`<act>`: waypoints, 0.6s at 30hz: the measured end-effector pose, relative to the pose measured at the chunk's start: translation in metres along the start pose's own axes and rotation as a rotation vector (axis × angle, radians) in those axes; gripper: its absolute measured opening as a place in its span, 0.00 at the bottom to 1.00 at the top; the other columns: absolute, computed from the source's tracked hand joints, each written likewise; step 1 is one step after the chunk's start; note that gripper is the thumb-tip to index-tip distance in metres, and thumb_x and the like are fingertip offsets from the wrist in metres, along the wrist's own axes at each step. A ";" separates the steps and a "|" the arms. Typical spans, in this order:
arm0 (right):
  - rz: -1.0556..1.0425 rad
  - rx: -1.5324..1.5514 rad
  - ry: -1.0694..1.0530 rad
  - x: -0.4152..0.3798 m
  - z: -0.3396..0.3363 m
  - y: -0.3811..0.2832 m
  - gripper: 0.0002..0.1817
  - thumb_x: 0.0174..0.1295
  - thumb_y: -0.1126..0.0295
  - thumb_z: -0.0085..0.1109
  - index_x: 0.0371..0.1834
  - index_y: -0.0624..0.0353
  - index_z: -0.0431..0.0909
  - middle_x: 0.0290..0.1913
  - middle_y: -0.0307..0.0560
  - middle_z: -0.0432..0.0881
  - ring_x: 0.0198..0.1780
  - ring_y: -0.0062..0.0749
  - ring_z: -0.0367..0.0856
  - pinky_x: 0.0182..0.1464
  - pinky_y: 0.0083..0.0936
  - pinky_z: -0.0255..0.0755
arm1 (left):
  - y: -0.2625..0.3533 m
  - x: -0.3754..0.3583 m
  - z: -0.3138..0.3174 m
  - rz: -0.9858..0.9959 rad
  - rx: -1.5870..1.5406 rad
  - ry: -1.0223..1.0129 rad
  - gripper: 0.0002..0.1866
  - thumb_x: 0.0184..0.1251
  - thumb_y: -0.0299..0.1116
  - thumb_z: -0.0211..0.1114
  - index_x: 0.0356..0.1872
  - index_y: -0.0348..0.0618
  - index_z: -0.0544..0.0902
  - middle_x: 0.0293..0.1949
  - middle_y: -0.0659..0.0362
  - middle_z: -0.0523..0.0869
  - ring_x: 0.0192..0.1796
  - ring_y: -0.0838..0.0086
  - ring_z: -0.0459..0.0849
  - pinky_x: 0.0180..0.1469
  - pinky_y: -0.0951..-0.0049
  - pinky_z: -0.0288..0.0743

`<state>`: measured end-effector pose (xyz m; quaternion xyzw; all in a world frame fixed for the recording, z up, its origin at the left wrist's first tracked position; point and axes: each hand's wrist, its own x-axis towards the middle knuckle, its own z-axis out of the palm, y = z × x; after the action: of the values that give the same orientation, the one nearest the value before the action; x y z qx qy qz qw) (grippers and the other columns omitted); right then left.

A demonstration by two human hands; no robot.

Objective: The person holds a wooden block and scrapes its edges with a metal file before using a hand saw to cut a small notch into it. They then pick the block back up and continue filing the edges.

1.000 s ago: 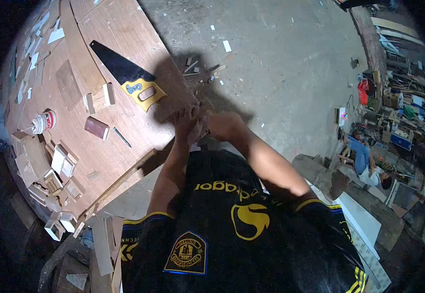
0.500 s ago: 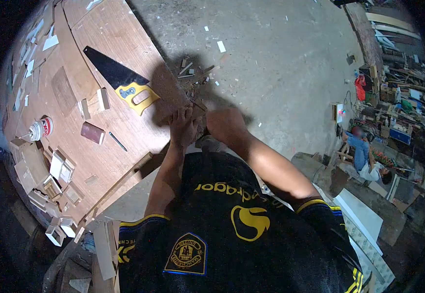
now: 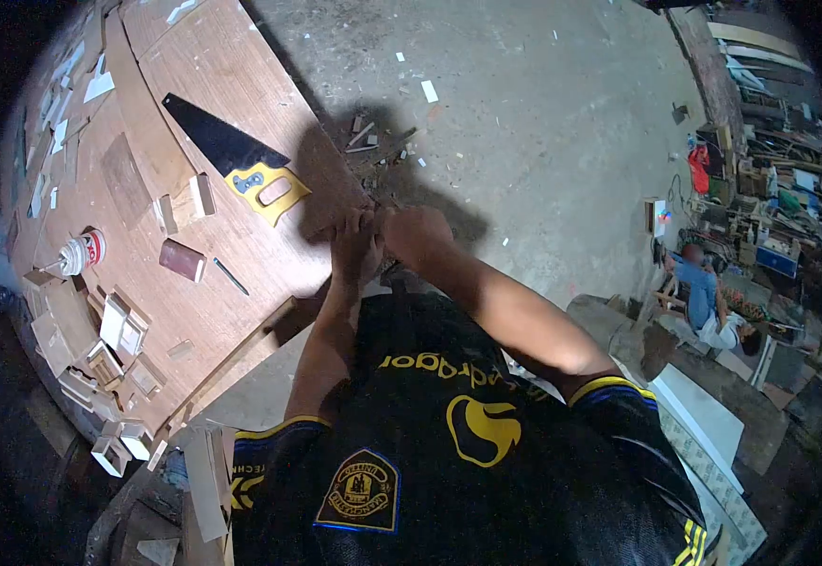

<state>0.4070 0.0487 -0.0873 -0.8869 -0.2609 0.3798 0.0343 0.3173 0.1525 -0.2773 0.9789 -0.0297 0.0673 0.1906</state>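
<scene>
At the corner of the wooden table [image 3: 241,85], my left hand [image 3: 355,247] is closed, its fingers bent over something small and dark that I cannot make out. My right hand [image 3: 418,234] is a fist right beside it, and what it holds is hidden. Left of my hands, a handsaw [image 3: 274,192] with a yellow handle and black blade lies flat on the table. Nearer to me on the tabletop are a dark red block [image 3: 182,259] and a thin pen-like stick [image 3: 230,275].
A white and red container [image 3: 83,251] and small box-like wooden pieces [image 3: 114,349] sit at the table's left. Scraps [image 3: 362,132] lie on the concrete floor [image 3: 543,141] past the corner. Another person [image 3: 702,292] sits at the far right among clutter.
My right fist has moved left, up against my left hand. My left hand has stayed at the table corner with little change.
</scene>
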 end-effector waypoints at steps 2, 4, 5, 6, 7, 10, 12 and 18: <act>0.023 -0.038 0.058 -0.008 0.002 -0.004 0.13 0.60 0.67 0.51 0.36 0.65 0.83 0.37 0.61 0.85 0.41 0.52 0.86 0.42 0.45 0.79 | 0.000 -0.004 0.000 -0.014 -0.011 -0.014 0.28 0.54 0.44 0.67 0.57 0.52 0.73 0.49 0.55 0.74 0.52 0.57 0.75 0.53 0.50 0.67; 0.014 -0.032 0.005 -0.013 -0.013 -0.007 0.12 0.60 0.68 0.53 0.36 0.65 0.83 0.36 0.60 0.85 0.41 0.51 0.86 0.40 0.44 0.80 | 0.015 0.005 -0.035 -0.066 -0.058 -0.051 0.28 0.55 0.44 0.66 0.58 0.52 0.74 0.49 0.55 0.75 0.52 0.57 0.75 0.53 0.50 0.67; 0.012 -0.027 -0.034 -0.014 -0.019 -0.007 0.11 0.59 0.68 0.54 0.36 0.64 0.83 0.35 0.60 0.85 0.40 0.50 0.86 0.39 0.44 0.80 | 0.015 0.004 -0.035 -0.066 -0.061 -0.055 0.28 0.55 0.44 0.66 0.58 0.52 0.74 0.49 0.55 0.75 0.52 0.57 0.75 0.53 0.50 0.67; 0.012 -0.029 -0.035 -0.008 -0.011 -0.003 0.11 0.59 0.68 0.54 0.36 0.64 0.83 0.35 0.60 0.85 0.40 0.50 0.86 0.39 0.44 0.80 | 0.014 0.006 -0.033 -0.078 -0.081 -0.053 0.27 0.56 0.44 0.66 0.58 0.52 0.74 0.49 0.55 0.75 0.53 0.57 0.75 0.54 0.50 0.67; 0.016 -0.013 0.030 -0.001 0.001 -0.001 0.11 0.59 0.68 0.54 0.36 0.64 0.83 0.35 0.59 0.85 0.40 0.50 0.86 0.39 0.43 0.80 | 0.012 0.005 -0.028 -0.088 -0.101 -0.054 0.27 0.56 0.44 0.65 0.59 0.51 0.74 0.49 0.55 0.75 0.53 0.56 0.75 0.55 0.51 0.67; -0.026 -0.039 0.057 0.004 0.000 0.003 0.11 0.59 0.69 0.54 0.36 0.63 0.83 0.34 0.59 0.85 0.40 0.51 0.86 0.39 0.43 0.80 | 0.000 0.001 -0.010 0.017 0.066 -0.011 0.26 0.58 0.44 0.64 0.59 0.51 0.74 0.50 0.55 0.75 0.53 0.56 0.74 0.57 0.51 0.66; -0.067 -0.077 0.004 -0.002 -0.009 0.004 0.11 0.59 0.69 0.54 0.36 0.63 0.83 0.34 0.60 0.85 0.40 0.51 0.86 0.40 0.44 0.80 | 0.009 0.003 -0.025 -0.039 0.002 -0.046 0.26 0.58 0.43 0.64 0.59 0.52 0.74 0.50 0.55 0.75 0.53 0.56 0.74 0.57 0.52 0.66; 0.088 0.022 -0.035 0.004 0.000 0.001 0.12 0.59 0.69 0.53 0.38 0.65 0.83 0.36 0.61 0.85 0.42 0.55 0.85 0.44 0.46 0.80 | 0.008 0.002 -0.022 -0.028 0.011 -0.100 0.27 0.57 0.43 0.65 0.60 0.54 0.74 0.50 0.55 0.75 0.53 0.58 0.74 0.55 0.53 0.65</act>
<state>0.4095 0.0502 -0.0905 -0.8901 -0.2181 0.3995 0.0230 0.3164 0.1537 -0.2536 0.9824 -0.0251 0.0158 0.1843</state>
